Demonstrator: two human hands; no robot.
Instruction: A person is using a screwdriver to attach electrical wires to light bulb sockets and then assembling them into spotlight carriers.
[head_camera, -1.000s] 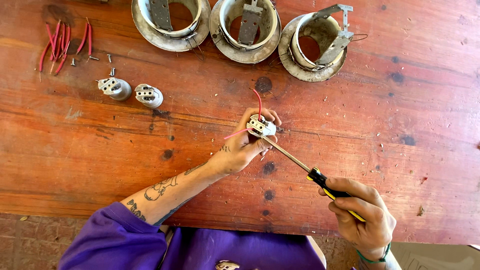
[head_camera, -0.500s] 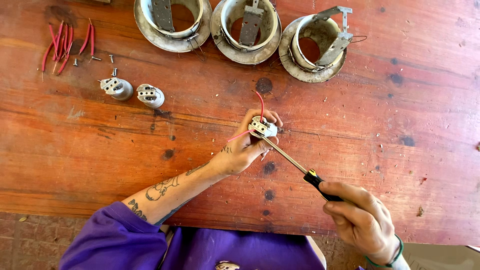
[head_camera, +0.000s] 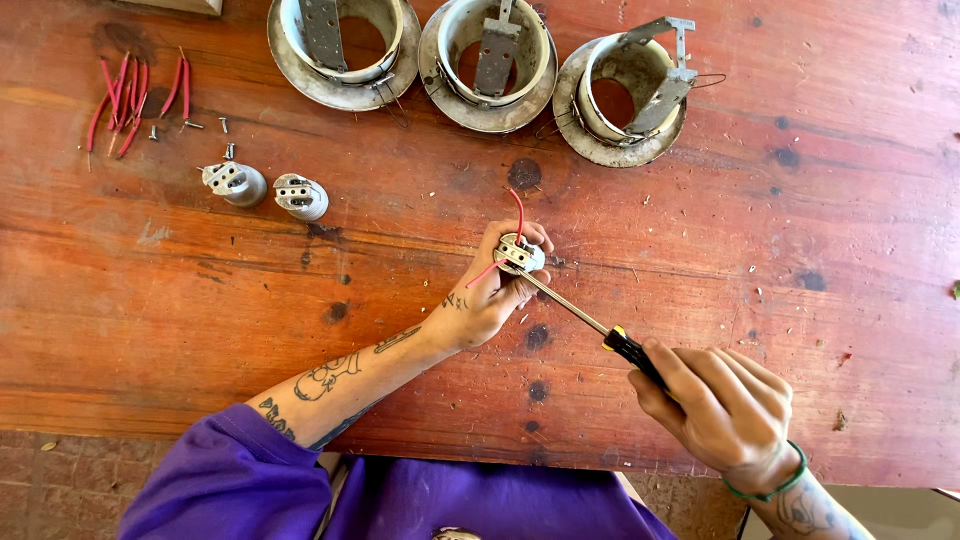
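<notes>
While I watch from the head camera, I log the items as follows. Item one: a small pale lamp socket (head_camera: 520, 254), pinched in the fingers of the left hand (head_camera: 487, 296) just above the table (head_camera: 780, 260), near its middle. Two red wires (head_camera: 516, 210) leave the socket, one curving upward, one slanting down-left. Item two: a screwdriver (head_camera: 590, 322) with a thin metal shaft and a black and yellow handle; its tip meets the socket, its handle is clenched in the right hand (head_camera: 722, 403), which sits lower right near the table's front edge. That wrist carries a green band (head_camera: 770, 486). Both forearms are tattooed; purple sleeves (head_camera: 235, 485) show at the bottom.

Item three: two more sockets (head_camera: 265, 189) of the same kind, lying side by side up left, well apart from the hands. Item four: a loose bunch of short red wire pieces (head_camera: 128, 100) at the far left, with a few small screws (head_camera: 190, 130) just beside them. Item five: three round metal lamp housings (head_camera: 480, 60) in a row along the far edge, each with a bracket across its opening. Table surface: worn reddish planks with dark knots.
</notes>
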